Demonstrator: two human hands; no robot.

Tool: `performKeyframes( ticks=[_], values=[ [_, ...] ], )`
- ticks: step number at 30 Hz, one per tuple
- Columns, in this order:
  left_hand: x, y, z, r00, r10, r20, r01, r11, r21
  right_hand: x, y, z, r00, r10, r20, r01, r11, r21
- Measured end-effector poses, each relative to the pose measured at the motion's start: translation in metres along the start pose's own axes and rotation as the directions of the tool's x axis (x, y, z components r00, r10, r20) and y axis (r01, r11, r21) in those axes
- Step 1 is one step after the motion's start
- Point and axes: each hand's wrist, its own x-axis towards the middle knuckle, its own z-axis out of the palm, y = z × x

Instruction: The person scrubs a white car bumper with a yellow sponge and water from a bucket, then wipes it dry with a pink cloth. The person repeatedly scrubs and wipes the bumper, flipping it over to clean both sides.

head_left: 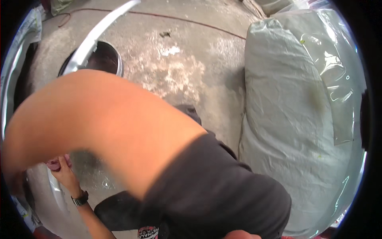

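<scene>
My left hand (63,171), with a dark watch on its wrist, is at the lower left. Its fingers are closed around a crumpled pinkish cloth (53,163), close to a long, curved silver-white strip (92,39). The strip's upper end rises past a dark round bucket (111,53). My right arm (107,107) sweeps large and blurred across the view, bent at the elbow, and hides the strip's middle. Its forearm runs down into the dark left rim, where I cannot make out my right hand.
A long, grey-covered bulky piece (282,103) stands on the right, with clear plastic sheeting (334,67) over its far side. A thin red hose (179,18) crosses the concrete floor (215,67) at the back. Plastic-wrapped material (28,30) lines the left edge.
</scene>
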Motion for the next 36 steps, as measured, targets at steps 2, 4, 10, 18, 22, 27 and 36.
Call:
performKeyframes(
  ticks=[2, 4, 10, 18, 22, 27, 36],
  values=[
    [-0.003, 0.006, 0.006, 1.0, 0.006, 0.024, -0.007, 1.0, 0.008, -0.011, -0.006, 0.004, 0.999, -0.03, -0.022, 0.029, 0.999, -0.026],
    [-0.005, 0.02, 0.004, 0.999, 0.043, 0.009, -0.043, 0.999, 0.014, 0.004, -0.014, 0.006, 0.996, -0.088, -0.031, 0.086, 0.995, -0.056],
    [-0.016, 0.063, 0.009, 0.975, 0.222, -0.005, -0.22, 0.968, 0.117, 0.045, -0.012, 0.019, 0.963, -0.212, -0.165, 0.186, 0.97, -0.158],
    [-0.026, 0.071, -0.026, 0.967, 0.125, -0.221, -0.18, 0.952, -0.249, -0.005, 0.019, 0.082, 0.705, 0.421, -0.571, 0.058, 0.768, 0.638],
    [-0.033, 0.102, -0.023, 0.986, 0.064, -0.151, -0.114, 0.93, -0.35, -0.021, -0.001, 0.167, 0.611, 0.556, -0.563, 0.249, 0.54, 0.804],
    [-0.034, 0.12, -0.021, 1.0, 0.025, 0.019, -0.026, 0.995, 0.099, -0.038, -0.015, 0.194, 0.65, 0.664, -0.369, 0.357, 0.162, 0.92],
    [-0.038, 0.099, -0.015, 0.997, 0.044, 0.069, -0.045, 0.999, 0.013, -0.047, 0.009, 0.211, 0.694, 0.63, -0.349, 0.506, -0.082, 0.858]
  ],
)
